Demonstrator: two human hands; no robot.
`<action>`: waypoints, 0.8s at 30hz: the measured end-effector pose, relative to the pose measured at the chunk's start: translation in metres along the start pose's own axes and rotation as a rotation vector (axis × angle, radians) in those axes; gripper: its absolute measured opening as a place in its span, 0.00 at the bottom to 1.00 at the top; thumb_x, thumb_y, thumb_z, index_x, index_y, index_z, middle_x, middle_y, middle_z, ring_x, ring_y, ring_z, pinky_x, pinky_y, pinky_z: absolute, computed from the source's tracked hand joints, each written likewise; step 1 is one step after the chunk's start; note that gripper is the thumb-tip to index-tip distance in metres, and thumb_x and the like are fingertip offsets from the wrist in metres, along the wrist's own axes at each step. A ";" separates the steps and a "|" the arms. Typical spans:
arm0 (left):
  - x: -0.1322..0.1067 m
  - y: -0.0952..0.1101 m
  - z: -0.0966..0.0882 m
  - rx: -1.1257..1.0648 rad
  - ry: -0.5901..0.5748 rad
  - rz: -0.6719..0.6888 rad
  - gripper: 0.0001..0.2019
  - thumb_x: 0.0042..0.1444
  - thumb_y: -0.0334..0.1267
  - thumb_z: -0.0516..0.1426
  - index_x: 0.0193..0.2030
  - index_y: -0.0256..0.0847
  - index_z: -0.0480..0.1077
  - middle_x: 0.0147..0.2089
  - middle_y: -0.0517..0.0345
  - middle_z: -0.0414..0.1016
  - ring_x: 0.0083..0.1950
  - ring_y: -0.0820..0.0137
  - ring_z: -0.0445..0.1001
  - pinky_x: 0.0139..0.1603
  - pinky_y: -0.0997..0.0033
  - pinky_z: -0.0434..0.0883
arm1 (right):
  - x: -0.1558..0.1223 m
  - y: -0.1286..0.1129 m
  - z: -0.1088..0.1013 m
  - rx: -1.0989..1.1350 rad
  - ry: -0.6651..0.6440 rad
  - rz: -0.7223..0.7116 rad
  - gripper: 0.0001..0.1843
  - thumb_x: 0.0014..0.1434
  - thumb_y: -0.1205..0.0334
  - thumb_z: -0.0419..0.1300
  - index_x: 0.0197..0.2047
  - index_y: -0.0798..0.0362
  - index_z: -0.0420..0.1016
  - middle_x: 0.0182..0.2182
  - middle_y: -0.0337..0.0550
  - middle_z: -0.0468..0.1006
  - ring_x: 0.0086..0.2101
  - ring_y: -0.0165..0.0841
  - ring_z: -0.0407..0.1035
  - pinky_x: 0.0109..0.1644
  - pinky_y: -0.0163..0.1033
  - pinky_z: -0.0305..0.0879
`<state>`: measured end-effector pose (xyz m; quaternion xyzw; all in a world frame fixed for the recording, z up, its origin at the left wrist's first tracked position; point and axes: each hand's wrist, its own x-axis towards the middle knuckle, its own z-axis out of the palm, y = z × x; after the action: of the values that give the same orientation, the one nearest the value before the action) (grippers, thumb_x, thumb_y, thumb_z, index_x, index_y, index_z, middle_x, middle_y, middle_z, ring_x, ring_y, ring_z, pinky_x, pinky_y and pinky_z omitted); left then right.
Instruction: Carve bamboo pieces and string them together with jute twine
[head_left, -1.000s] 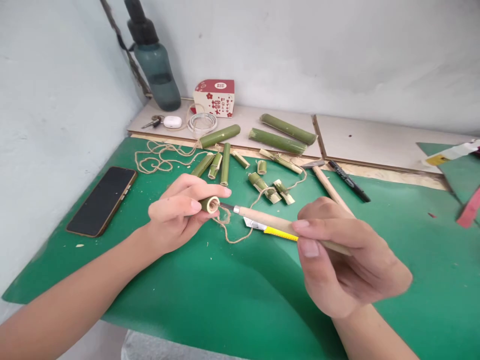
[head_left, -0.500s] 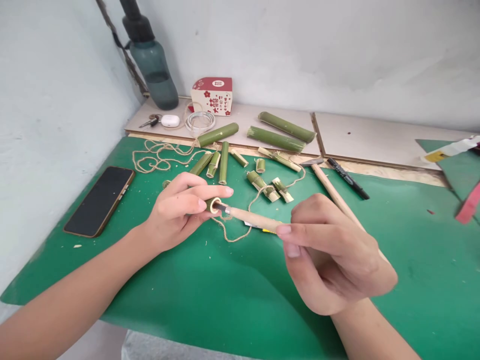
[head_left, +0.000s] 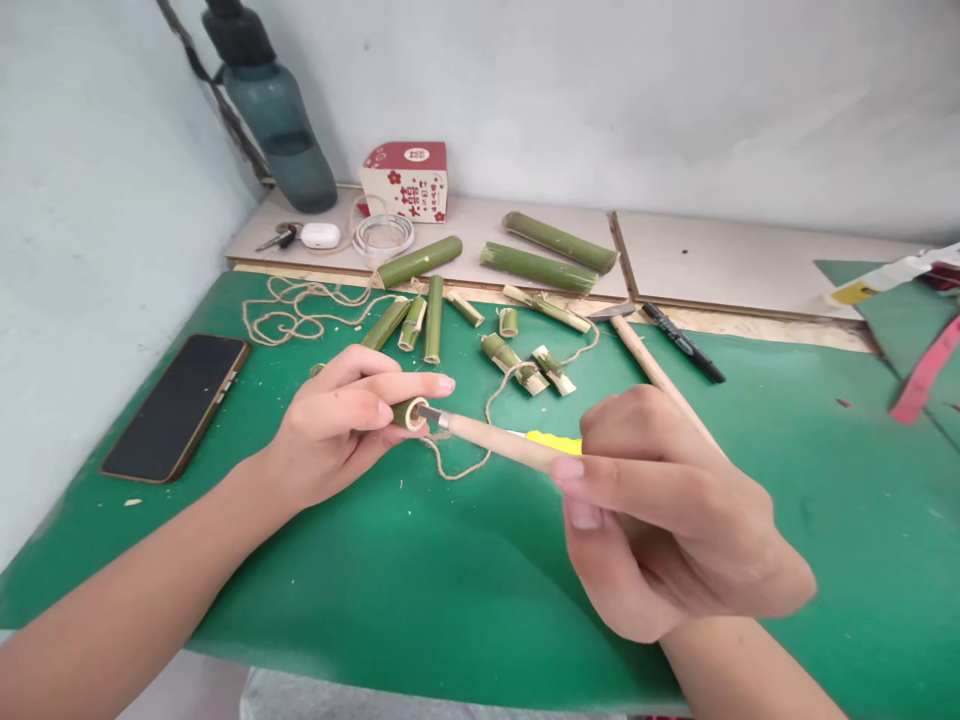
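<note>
My left hand is closed on a short green bamboo piece, its pale cut end facing right. Between the thumb and fingers of my right hand is the wooden handle of a carving chisel. The chisel's metal tip is at the hollow end of the bamboo; how deep it reaches I cannot tell. Beneath the tool lies something yellow, partly covered. Twine loops on the mat below the bamboo and runs up to a tied bundle of bamboo bits.
On the green mat are a phone, several cut bamboo pieces, a wooden-handled tool and a black marker. Behind stand a water bottle and a red-white box, near a tape roll and longer bamboo lengths.
The view has shifted slightly, so most things sit a little further left. More of the yellow thing under the chisel shows. Both hands keep their holds.
</note>
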<state>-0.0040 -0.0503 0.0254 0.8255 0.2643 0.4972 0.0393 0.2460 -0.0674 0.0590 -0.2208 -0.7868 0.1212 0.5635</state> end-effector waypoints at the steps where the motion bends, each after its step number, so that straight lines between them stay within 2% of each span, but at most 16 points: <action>1: 0.000 0.000 0.000 -0.001 0.004 -0.001 0.17 0.65 0.25 0.62 0.36 0.46 0.57 0.48 0.59 0.87 0.38 0.72 0.77 0.34 0.70 0.77 | 0.000 0.000 0.000 -0.008 0.009 0.003 0.21 0.51 0.82 0.55 0.42 0.52 0.77 0.26 0.36 0.69 0.23 0.29 0.62 0.26 0.40 0.60; 7: -0.003 -0.001 0.000 -0.065 -0.013 0.008 0.19 0.63 0.23 0.63 0.37 0.45 0.56 0.51 0.59 0.87 0.39 0.72 0.78 0.33 0.70 0.77 | 0.000 0.001 0.002 -0.017 -0.024 -0.031 0.19 0.51 0.82 0.55 0.42 0.52 0.76 0.25 0.36 0.69 0.24 0.30 0.63 0.27 0.41 0.58; 11: -0.011 -0.003 0.002 -0.102 0.001 -0.006 0.19 0.63 0.22 0.63 0.41 0.47 0.57 0.56 0.59 0.85 0.41 0.72 0.79 0.32 0.71 0.77 | -0.002 -0.001 0.003 0.020 -0.060 0.036 0.17 0.55 0.81 0.56 0.42 0.52 0.75 0.27 0.37 0.73 0.25 0.30 0.64 0.29 0.40 0.60; 14: -0.015 -0.003 0.005 -0.092 -0.007 -0.017 0.17 0.64 0.26 0.63 0.41 0.47 0.58 0.55 0.59 0.85 0.41 0.72 0.79 0.33 0.69 0.77 | -0.003 -0.004 0.004 0.021 -0.157 0.089 0.14 0.59 0.79 0.56 0.43 0.52 0.75 0.29 0.39 0.75 0.27 0.30 0.66 0.32 0.39 0.64; 17: -0.016 -0.002 0.007 -0.083 -0.006 -0.014 0.17 0.64 0.27 0.64 0.39 0.47 0.58 0.55 0.59 0.85 0.40 0.71 0.79 0.33 0.67 0.77 | -0.004 -0.004 0.007 0.016 -0.213 0.074 0.14 0.61 0.78 0.56 0.45 0.54 0.75 0.29 0.40 0.76 0.28 0.31 0.68 0.33 0.40 0.66; 24: -0.009 -0.001 0.001 -0.041 -0.049 0.012 0.18 0.63 0.26 0.64 0.42 0.48 0.58 0.53 0.59 0.86 0.40 0.71 0.79 0.34 0.67 0.76 | -0.005 -0.003 0.006 -0.033 -0.218 0.031 0.14 0.59 0.79 0.57 0.44 0.53 0.75 0.29 0.39 0.77 0.26 0.30 0.66 0.31 0.40 0.64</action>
<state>-0.0066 -0.0532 0.0172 0.8378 0.2482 0.4826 0.0598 0.2411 -0.0721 0.0547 -0.2275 -0.8418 0.1402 0.4690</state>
